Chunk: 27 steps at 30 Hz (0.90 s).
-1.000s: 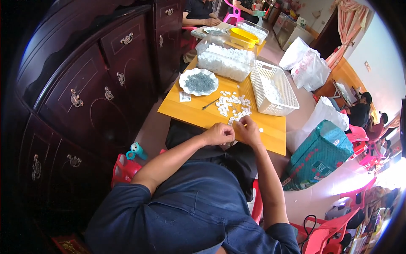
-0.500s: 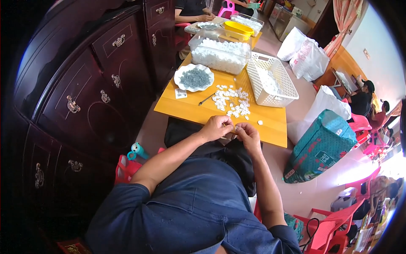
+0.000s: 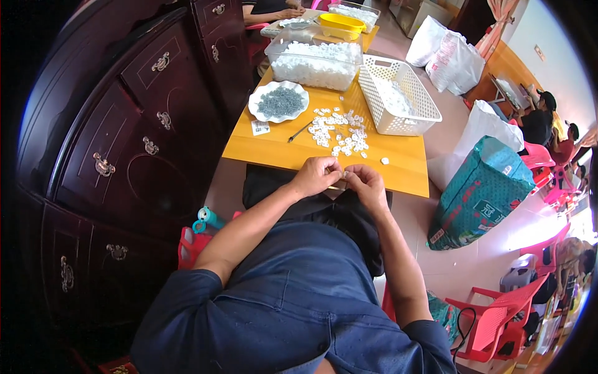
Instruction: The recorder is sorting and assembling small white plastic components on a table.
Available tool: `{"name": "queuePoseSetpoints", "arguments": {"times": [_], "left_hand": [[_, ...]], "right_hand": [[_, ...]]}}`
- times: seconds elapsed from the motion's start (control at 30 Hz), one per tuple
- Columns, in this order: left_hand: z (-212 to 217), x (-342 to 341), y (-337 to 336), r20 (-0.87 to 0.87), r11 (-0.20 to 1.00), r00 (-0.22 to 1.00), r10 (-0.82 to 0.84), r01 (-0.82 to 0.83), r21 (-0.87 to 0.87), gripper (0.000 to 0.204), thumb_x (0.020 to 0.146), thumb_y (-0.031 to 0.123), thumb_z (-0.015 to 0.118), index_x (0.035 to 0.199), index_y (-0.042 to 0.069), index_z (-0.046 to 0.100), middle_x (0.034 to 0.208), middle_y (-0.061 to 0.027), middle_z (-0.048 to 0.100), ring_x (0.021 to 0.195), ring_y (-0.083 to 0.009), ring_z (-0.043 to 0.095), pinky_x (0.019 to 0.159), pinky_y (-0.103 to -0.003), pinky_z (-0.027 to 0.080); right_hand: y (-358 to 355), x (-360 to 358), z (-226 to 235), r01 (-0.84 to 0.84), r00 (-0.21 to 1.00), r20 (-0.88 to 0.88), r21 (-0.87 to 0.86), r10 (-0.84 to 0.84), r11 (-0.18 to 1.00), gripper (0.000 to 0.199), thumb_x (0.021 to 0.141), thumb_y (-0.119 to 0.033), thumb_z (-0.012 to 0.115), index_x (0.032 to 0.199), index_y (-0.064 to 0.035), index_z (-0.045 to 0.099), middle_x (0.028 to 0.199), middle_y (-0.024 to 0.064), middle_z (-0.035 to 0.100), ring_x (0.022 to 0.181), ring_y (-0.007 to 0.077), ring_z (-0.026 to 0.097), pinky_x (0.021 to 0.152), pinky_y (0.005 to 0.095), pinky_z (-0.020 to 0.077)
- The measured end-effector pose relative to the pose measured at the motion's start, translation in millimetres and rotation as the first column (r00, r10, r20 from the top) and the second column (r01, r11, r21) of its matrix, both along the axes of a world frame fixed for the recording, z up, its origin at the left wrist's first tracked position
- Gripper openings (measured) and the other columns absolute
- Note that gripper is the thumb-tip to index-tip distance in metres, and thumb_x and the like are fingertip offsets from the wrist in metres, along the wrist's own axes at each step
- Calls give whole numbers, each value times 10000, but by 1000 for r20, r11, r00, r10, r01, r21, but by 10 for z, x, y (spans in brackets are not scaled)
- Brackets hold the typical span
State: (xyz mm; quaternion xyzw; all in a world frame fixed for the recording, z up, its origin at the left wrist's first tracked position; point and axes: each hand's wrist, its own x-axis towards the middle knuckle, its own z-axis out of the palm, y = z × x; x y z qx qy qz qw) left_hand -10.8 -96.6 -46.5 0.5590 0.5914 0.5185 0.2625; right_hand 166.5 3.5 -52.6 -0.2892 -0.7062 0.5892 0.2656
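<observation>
Two hands meet at the near edge of the yellow worktop (image 3: pixel 261 146), fingertips pressed together: the left hand (image 3: pixel 316 176) and the right hand (image 3: pixel 364 182) are both curled and pinching a small part (image 3: pixel 336 187) between them, too tiny to tell what it is. Just beyond the hands lies a scatter of small white pieces (image 3: pixel 339 132) on the worktop, with a thin dark tool (image 3: pixel 300 131) lying beside them on the left. Farther left sits a white scalloped plate (image 3: pixel 278 101) filled with small grey bits. A white lattice basket (image 3: pixel 398 95) stands on the right side of the worktop, and a clear plastic tub (image 3: pixel 314 57) of white pieces stands behind. A dark wooden cabinet (image 3: pixel 124 143) runs along the left, and a teal sack (image 3: pixel 483 190) stands on the floor to the right.
</observation>
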Motion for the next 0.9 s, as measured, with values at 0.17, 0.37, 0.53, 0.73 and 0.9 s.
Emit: {"name": "queuePoseSetpoints", "arguments": {"times": [0.17, 0.37, 0.53, 0.73, 0.9], "left_hand": [[8, -5, -22, 19, 1000, 1000, -1, 2, -21, 109, 890, 99, 702, 881, -10, 693, 777, -81, 725, 696, -113, 668, 644, -302, 544], [12, 15, -32, 19, 1000, 1000, 1, -1, 1, 82, 904, 79, 715, 896, 1, 695, 744, -8, 680, 654, -57, 611, 588, -257, 505], [19, 28, -27, -92, 999, 995, 39, -35, 41, 116, 889, 102, 736, 881, -11, 712, 733, -55, 707, 655, -74, 618, 600, -273, 513], [45, 23, -43, -95, 999, 994, 47, -45, 32, 126, 884, 104, 738, 874, -19, 710, 705, -57, 703, 632, -75, 610, 584, -278, 505], [52, 16, -33, -102, 999, 994, 39, -38, 20, 123, 876, 111, 728, 865, -11, 714, 722, -89, 710, 642, -135, 657, 592, -300, 519]], "right_hand": [[5, -22, -29, 12, 1000, -23, 1, -12, 1000, 203, 955, -170, 700, 1060, 3, 717, 919, 38, 742, 848, 87, 669, 772, 254, 536], [-13, -27, -26, 7, 1000, -23, 12, -6, 1000, 180, 951, -161, 705, 1034, -2, 725, 883, 18, 736, 811, 78, 657, 748, 250, 533], [-10, -28, -47, 18, 1000, -19, 29, -17, 999, 181, 943, -164, 716, 1024, -2, 728, 867, 25, 741, 794, 79, 660, 739, 252, 535], [-54, -64, 4, 53, 999, -5, 76, -53, 996, 169, 924, -161, 732, 990, -5, 737, 842, 40, 750, 766, 90, 674, 720, 259, 539], [-88, -73, 12, 54, 999, -14, 103, -53, 993, 154, 910, -147, 732, 982, -11, 740, 830, 43, 749, 750, 87, 670, 712, 258, 538]]}}
